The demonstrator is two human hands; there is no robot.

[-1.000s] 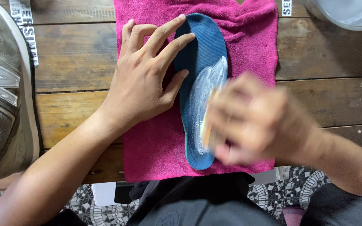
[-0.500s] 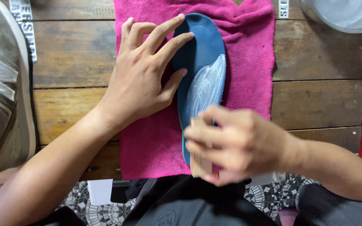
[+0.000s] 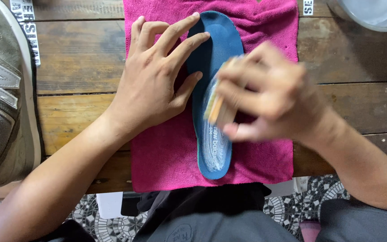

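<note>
A blue shoe insole point(image 3: 214, 49) lies lengthwise on a magenta towel point(image 3: 166, 157), its lower half covered in white foam. My left hand point(image 3: 155, 80) presses flat on the insole's left edge and the towel, fingers spread. My right hand point(image 3: 265, 94), blurred by motion, grips a small wooden-backed brush point(image 3: 216, 107) against the middle of the insole.
The towel lies on a wooden plank table point(image 3: 77, 58). A grey sneaker point(image 3: 1, 94) rests at the left edge. The rim of a pale basin point(image 3: 372, 13) shows at the top right. Patterned floor tiles point(image 3: 287, 208) and my dark clothing are below the table's front edge.
My right hand has moved with the brush from the insole's heel end up toward its middle. My left hand has stayed in place.
</note>
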